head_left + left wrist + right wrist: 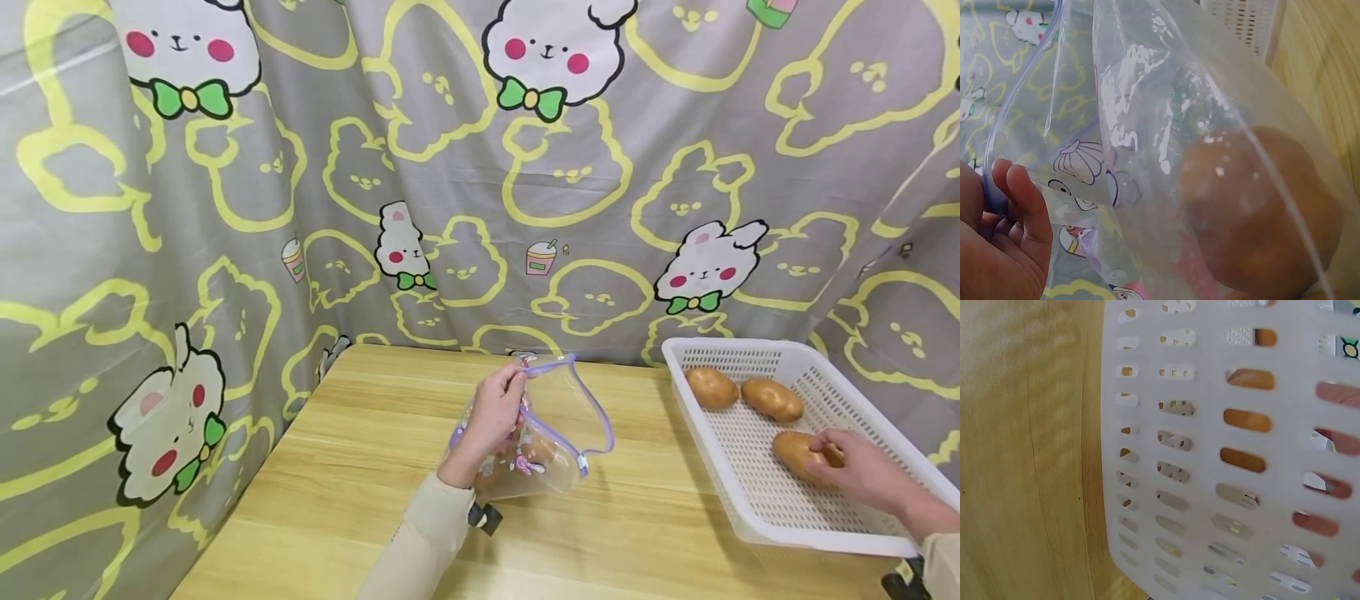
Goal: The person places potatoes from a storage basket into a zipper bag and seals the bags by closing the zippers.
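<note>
Inside the white basket (825,540), the right hand (862,473) gripped the nearest potato (793,452) by one end, and its smooth, round skin looked to me liable to slip. Left of the basket, the left hand (495,408) pinched the clear bag (555,468) at one side of its mouth only, so the limp opposite edge could have sagged inward and blocked the opening. Two potatoes (772,400) lay at the basket's far end.
</note>
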`<state>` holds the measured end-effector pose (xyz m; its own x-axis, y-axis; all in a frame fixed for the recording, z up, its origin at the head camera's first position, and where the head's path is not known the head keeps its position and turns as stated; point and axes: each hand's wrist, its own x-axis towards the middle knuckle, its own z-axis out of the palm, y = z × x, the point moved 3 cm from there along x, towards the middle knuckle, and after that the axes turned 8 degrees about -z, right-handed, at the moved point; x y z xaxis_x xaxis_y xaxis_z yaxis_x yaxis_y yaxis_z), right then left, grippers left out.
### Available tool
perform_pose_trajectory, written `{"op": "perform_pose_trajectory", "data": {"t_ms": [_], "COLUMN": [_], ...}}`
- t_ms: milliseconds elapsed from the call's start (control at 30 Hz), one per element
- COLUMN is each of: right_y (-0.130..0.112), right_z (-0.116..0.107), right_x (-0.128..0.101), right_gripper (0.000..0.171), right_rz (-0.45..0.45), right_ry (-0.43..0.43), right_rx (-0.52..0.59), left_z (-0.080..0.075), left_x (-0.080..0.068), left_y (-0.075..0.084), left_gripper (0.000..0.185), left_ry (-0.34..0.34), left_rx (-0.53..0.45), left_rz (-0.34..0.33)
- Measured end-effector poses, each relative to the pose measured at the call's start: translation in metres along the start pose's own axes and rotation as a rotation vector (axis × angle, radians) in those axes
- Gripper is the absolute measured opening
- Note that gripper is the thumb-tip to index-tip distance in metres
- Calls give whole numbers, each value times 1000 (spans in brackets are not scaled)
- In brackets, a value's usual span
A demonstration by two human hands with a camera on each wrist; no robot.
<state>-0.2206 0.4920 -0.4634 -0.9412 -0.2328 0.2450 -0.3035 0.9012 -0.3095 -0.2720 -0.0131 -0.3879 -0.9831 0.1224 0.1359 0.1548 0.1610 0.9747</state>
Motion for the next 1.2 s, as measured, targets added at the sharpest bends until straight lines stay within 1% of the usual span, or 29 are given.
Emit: {"op": "perform_pose_trajectory", "data": {"t_ms": [100,200,267,433,500,600,700,867,967,1067,1200], "right_y": [1,1,2,1,0,-2,-5,-8,-8,-9,-10], "right_z": [0,0,0,0,1,2,2,4,5,7,6], "right_x": [0,1,2,2,1,1,0,-3,-6,-9,-9], "right_gripper": [21,27,37,70,77,83,83,78,77,74,70], "right_rz": [10,24,29,63,79,96,83,8,-2,-3,1], "right_ry": [5,-12,-34,-108,-131,-157,-175,-174,-189,-205,-195], "right_rx": [6,31,55,135,140,139,152,170,155,163,182], "left_z": [0,0,0,0,0,0,0,-1,-1,-1,-1], "left_x": [0,0,0,-1,-1,-1,0,0,0,0,0], "left_y": [0,0,0,0,0,0,0,0,0,-1,-1], "left_gripper": [21,21,21,21,21,21,21,21,22,22,22], "left_ry": [4,2,1,-3,-4,-3,-2,2,3,3,1], "left_rx": [-3,-7,-7,-17,-23,-31,-31,-8,4,1,-8], "left_rz": [-2,-5,-6,-9,-13,-17,-23,-3,5,2,5]}}
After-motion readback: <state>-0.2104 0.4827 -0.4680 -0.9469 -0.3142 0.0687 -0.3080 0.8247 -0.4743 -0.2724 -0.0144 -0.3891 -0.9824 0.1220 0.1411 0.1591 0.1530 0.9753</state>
